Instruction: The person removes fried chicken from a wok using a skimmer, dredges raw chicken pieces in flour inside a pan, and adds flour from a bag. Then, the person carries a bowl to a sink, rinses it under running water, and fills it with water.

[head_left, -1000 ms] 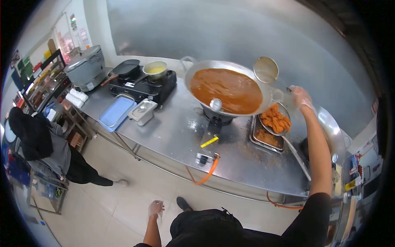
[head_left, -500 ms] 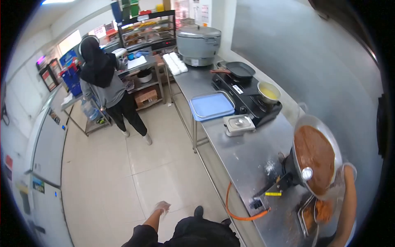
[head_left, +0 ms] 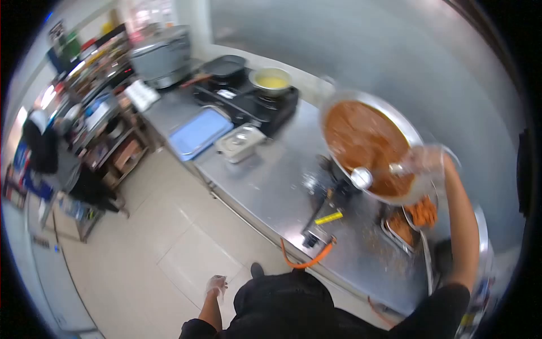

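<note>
A large metal pan (head_left: pixel 415 121) of reddish-brown sauce (head_left: pixel 367 135) stands on a burner at the right of the steel counter. My right hand (head_left: pixel 424 161), in a clear plastic glove, reaches over the pan's near right rim. Its fingers are closed around a utensil handle (head_left: pixel 398 168) that points into the sauce; the utensil's working end is hidden. A round silver disc (head_left: pixel 361 178) shows at the pan's front edge. My left hand (head_left: pixel 217 284), also in a clear glove, hangs over the floor with loosely bent fingers, holding nothing.
Below the pan are trays of orange food (head_left: pixel 420 213) and an orange gas hose (head_left: pixel 310 263). Left along the counter (head_left: pixel 271 175) stand a lidded steel container (head_left: pixel 240 144), a blue tray (head_left: pixel 200 133), a stove with a yellow-filled pot (head_left: pixel 271 82) and a rice cooker (head_left: pixel 161 59). Another person (head_left: pixel 62 164) stands far left.
My view has turned right, so the counter and pan appear farther left. My right hand has come from beside the pan's rim to over the sauce, whose surface now looks swirled.
</note>
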Tool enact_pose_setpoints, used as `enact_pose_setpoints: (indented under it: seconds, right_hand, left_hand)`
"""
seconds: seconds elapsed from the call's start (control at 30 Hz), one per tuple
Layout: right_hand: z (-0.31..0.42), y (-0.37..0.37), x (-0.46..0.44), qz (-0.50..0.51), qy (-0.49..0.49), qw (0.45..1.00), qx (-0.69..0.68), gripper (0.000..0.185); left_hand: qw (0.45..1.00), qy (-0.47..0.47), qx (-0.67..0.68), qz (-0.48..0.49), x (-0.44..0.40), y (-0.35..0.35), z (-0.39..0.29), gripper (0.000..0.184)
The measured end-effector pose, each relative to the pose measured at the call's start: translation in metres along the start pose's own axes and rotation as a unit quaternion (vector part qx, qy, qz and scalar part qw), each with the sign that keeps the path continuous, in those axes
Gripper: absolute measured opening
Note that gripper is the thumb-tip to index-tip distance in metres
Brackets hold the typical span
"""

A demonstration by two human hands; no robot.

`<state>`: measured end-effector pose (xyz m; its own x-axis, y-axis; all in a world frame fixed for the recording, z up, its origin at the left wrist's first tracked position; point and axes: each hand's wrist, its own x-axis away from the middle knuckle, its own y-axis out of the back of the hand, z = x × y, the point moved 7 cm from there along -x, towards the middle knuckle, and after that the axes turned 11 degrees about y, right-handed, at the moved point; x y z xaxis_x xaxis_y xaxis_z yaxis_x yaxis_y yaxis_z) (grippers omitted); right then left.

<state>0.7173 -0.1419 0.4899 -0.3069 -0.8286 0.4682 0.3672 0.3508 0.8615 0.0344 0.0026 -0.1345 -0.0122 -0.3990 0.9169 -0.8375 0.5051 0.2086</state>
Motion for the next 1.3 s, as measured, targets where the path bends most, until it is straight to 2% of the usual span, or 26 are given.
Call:
enact_pose_setpoints:
  seconds: [0.03,0.1,0.2,0.3,0.4,0.5,0.53,0.57,0.63,0.67,0.77,0.83,0.9,0.93,0.97,1.0,1.03,1.1,1.17,1.3]
  right_hand:
    - [0.018,-0.001,0.012,-0.020,0.022,0.998,-0.054,0.023]
    - [0.019,-0.006,0.030,-0.035,-0.038,0.999,-0.012,0.025]
    - [0.017,-0.018,0.053,-0.074,-0.015,0.996,-0.042,0.024]
    - [0.026,-0.025,0.079,-0.147,-0.032,0.987,-0.062,0.023]
    - [0.025,-0.040,0.099,-0.167,-0.059,0.983,-0.042,0.021]
    - [0.026,-0.037,0.113,-0.189,-0.106,0.976,-0.011,0.020]
    - [0.021,-0.033,0.123,-0.193,-0.136,0.972,0.003,0.020]
    - [0.010,-0.032,0.131,-0.238,-0.134,0.962,0.007,0.020]
    - [-0.016,-0.024,0.135,-0.333,-0.115,0.936,0.014,0.020]
    - [-0.024,-0.015,0.136,-0.291,-0.155,0.943,0.039,0.024]
    - [-0.078,0.002,0.125,-0.283,-0.271,0.915,0.101,0.026]
    - [-0.080,0.016,0.123,-0.287,-0.309,0.892,0.159,0.025]
    - [-0.090,0.030,0.113,-0.288,-0.332,0.870,0.222,0.023]
    - [-0.109,0.031,0.102,-0.287,-0.336,0.860,0.256,0.022]
    - [-0.125,0.033,0.090,-0.287,-0.336,0.849,0.291,0.022]
    - [-0.137,0.031,0.078,-0.273,-0.328,0.853,0.300,0.022]
    - [-0.147,0.029,0.067,-0.261,-0.322,0.856,0.308,0.022]
    - [-0.160,0.018,0.042,-0.261,-0.301,0.865,0.305,0.023]
    - [-0.163,0.004,0.019,-0.283,-0.266,0.874,0.292,0.023]
    - [-0.137,-0.015,-0.031,-0.237,-0.201,0.913,0.265,0.022]
  left_hand:
    - [1.000,-0.005,-0.011,0.014,-0.002,-0.004,0.000,0.031]
    - [0.999,-0.026,-0.023,0.042,-0.011,-0.015,-0.018,0.032]
    - [0.995,-0.012,-0.090,0.048,-0.016,-0.027,-0.045,0.031]
    - [0.989,-0.022,-0.132,0.056,-0.026,-0.036,-0.073,0.030]
    - [0.978,-0.048,-0.191,0.063,-0.038,-0.046,-0.098,0.031]
    - [0.977,-0.085,-0.109,0.160,-0.060,-0.052,-0.114,0.032]
    - [0.975,-0.111,-0.101,0.165,-0.052,-0.057,-0.122,0.032]
    - [0.983,-0.076,-0.118,0.120,-0.045,-0.060,-0.127,0.021]
    - [0.981,-0.082,-0.163,0.072,-0.014,-0.073,-0.145,0.022]
    - [0.979,-0.092,-0.164,0.078,-0.020,-0.075,-0.143,0.025]
    - [0.977,-0.104,-0.161,0.094,-0.031,-0.075,-0.133,0.032]
    - [0.979,-0.088,-0.150,0.105,-0.038,-0.074,-0.118,0.033]
    - [0.984,-0.080,-0.042,0.150,-0.055,-0.064,-0.094,0.033]
    - [0.977,-0.100,-0.022,0.187,-0.045,-0.063,-0.086,0.036]
    - [0.988,-0.050,-0.066,0.127,-0.035,-0.063,-0.078,0.037]
    - [0.992,-0.030,-0.029,0.116,-0.028,-0.062,-0.070,0.039]
    - [0.996,-0.023,0.001,0.091,-0.010,-0.061,-0.068,0.029]
    - [0.998,-0.015,-0.002,0.054,0.024,-0.061,-0.066,0.028]
    - [0.999,-0.010,-0.014,0.034,0.022,-0.058,-0.047,0.027]
    - [0.999,-0.047,-0.014,0.008,0.020,-0.047,-0.019,0.026]
